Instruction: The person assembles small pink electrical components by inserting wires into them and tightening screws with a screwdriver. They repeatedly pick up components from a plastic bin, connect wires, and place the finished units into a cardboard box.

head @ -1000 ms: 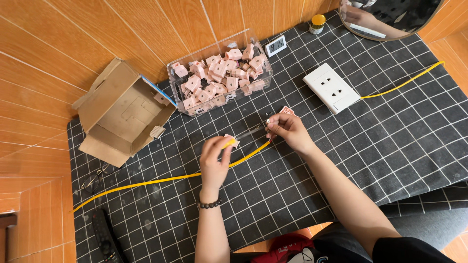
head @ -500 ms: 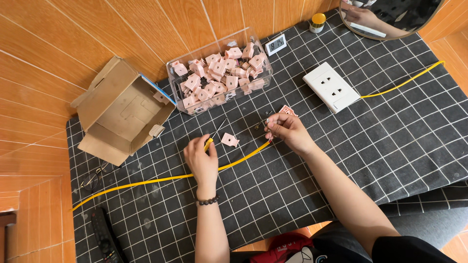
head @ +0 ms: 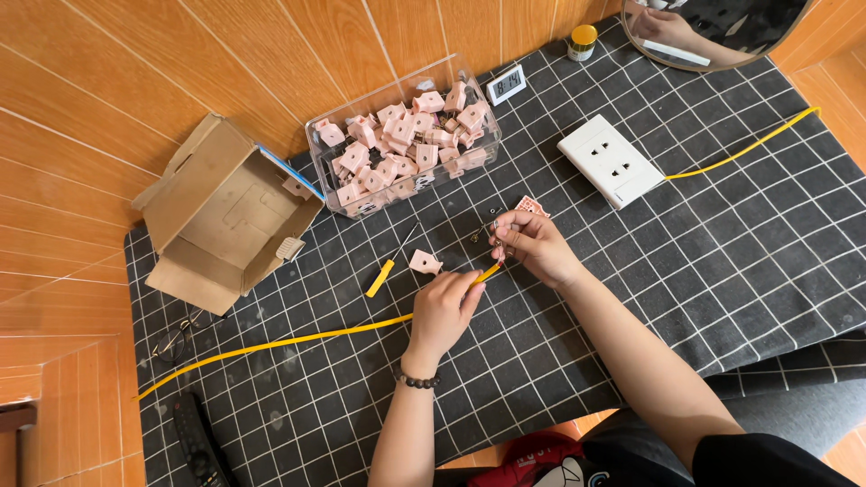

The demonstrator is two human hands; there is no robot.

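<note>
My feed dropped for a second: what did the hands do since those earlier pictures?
The left hand let go of the pink clip and a yellow-handled screwdriver, both now lying on the mat, and moved right to pinch the yellow cable. The right hand stayed at the cable's end. Clip bin and cardboard box unchanged.

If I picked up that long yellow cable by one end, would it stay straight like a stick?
Probably not. The yellow cable lies in a gentle curve across the mat, so it likely bends and droops. It looks thin, so probably light, and both hands are pinching it easily.
</note>
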